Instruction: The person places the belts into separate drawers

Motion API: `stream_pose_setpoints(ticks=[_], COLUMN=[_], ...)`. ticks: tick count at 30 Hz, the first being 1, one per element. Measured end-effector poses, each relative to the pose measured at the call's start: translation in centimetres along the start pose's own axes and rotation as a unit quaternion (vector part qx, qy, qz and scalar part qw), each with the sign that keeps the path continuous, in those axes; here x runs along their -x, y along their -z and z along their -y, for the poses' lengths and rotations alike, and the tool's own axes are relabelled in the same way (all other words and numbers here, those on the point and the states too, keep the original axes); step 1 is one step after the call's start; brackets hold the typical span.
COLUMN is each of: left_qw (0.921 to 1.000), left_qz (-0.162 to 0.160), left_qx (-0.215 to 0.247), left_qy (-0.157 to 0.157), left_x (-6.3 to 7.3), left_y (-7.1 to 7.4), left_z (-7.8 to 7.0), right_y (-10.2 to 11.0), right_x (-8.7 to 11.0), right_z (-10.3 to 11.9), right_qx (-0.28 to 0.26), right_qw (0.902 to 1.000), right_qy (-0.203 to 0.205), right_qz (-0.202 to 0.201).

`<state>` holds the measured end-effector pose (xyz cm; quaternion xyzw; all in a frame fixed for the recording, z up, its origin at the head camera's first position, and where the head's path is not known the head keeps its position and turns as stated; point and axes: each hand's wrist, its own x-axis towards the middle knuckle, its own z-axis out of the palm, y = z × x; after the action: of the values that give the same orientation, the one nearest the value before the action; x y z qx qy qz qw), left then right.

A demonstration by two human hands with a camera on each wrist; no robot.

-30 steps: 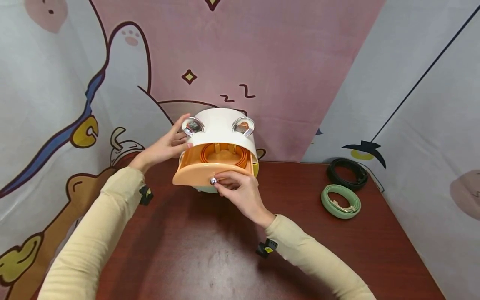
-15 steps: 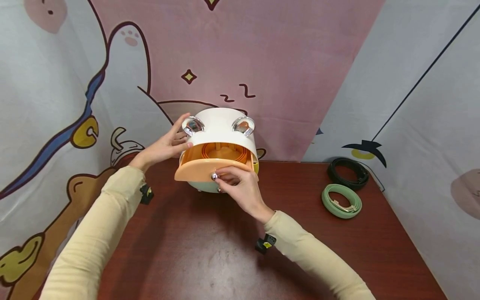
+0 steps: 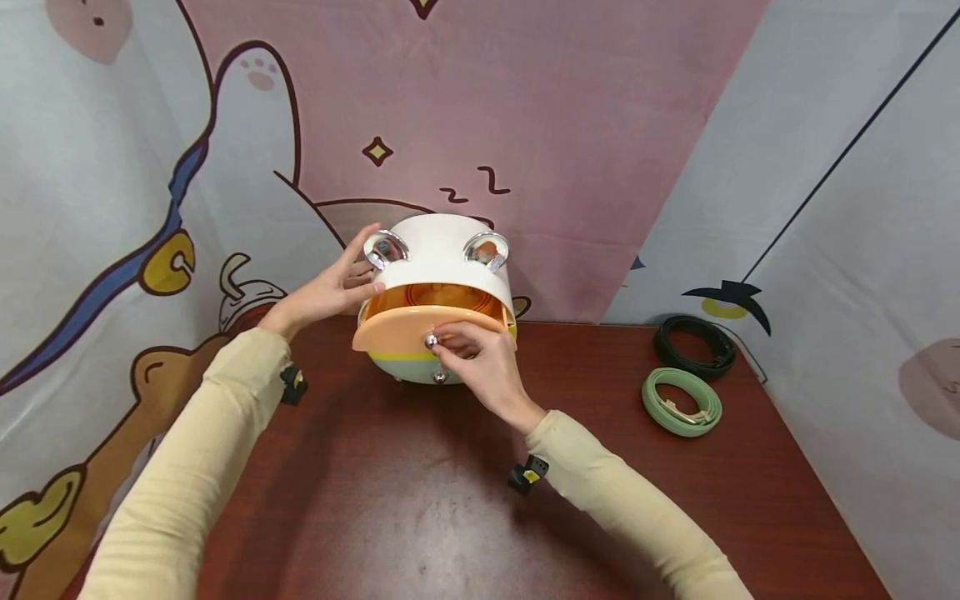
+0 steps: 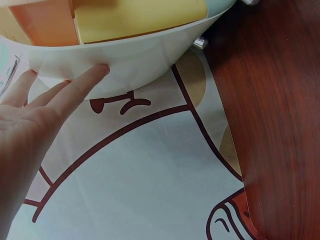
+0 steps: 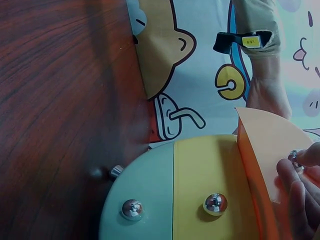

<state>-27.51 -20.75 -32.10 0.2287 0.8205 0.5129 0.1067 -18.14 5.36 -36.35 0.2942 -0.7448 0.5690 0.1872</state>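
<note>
A rounded white cabinet (image 3: pixel 438 267) with two shiny ring-shaped ears stands at the back of the table. Its top orange drawer (image 3: pixel 393 333) is partly pulled out, and a coiled orange belt (image 3: pixel 416 296) lies inside, mostly hidden by the drawer front. With thumb and fingers my right hand (image 3: pixel 486 367) pinches the drawer's silver knob (image 3: pixel 431 341). My left hand (image 3: pixel 326 296) rests against the cabinet's left side; the left wrist view shows its fingers (image 4: pixel 82 92) extended on the white shell. Below, the yellow drawer (image 5: pixel 205 170) and green drawer (image 5: pixel 150 175) are closed.
A coiled green belt (image 3: pixel 678 423) and a coiled black belt (image 3: pixel 663 348) lie at the table's right side. The dark red wooden table (image 3: pixel 390 500) extends toward me. A printed cloth backdrop (image 3: pixel 562 167) rises behind and beside the cabinet.
My right hand has moved back toward the cabinet with the knob, and the orange drawer has slid further in. Less of the orange belt shows. My left hand has stayed in place.
</note>
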Motion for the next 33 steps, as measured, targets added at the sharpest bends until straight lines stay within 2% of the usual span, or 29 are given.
stream_pose_setpoints(ticks=[4,19,23,26,33], left_qw=[1.0000,1.0000,1.0000,1.0000,0.9999], left_qz=[0.003,0.004,0.000,-0.001,-0.004], left_qx=[0.000,0.002,0.002,0.000,-0.013], left_qy=[0.001,-0.004,-0.002,-0.002,-0.008], left_x=[0.0,-0.1,-0.1,0.0,0.0], left_y=[0.0,0.1,0.1,0.2,0.1], left_z=[0.1,0.3,0.3,0.3,0.4], right_y=[0.3,-0.2,-0.4,-0.7,-1.0], right_x=[-0.2,-0.7,-0.6,-0.6,-1.1], right_z=[1.8,1.2,0.9,0.8,0.0], right_qx=[0.004,0.009,0.002,-0.016,-0.051], right_qw=[1.0000,0.9998,1.0000,0.9999,0.9985], right_qy=[-0.003,-0.006,0.000,-0.003,-0.016], right_qz=[-0.001,-0.016,-0.005,0.003,-0.013])
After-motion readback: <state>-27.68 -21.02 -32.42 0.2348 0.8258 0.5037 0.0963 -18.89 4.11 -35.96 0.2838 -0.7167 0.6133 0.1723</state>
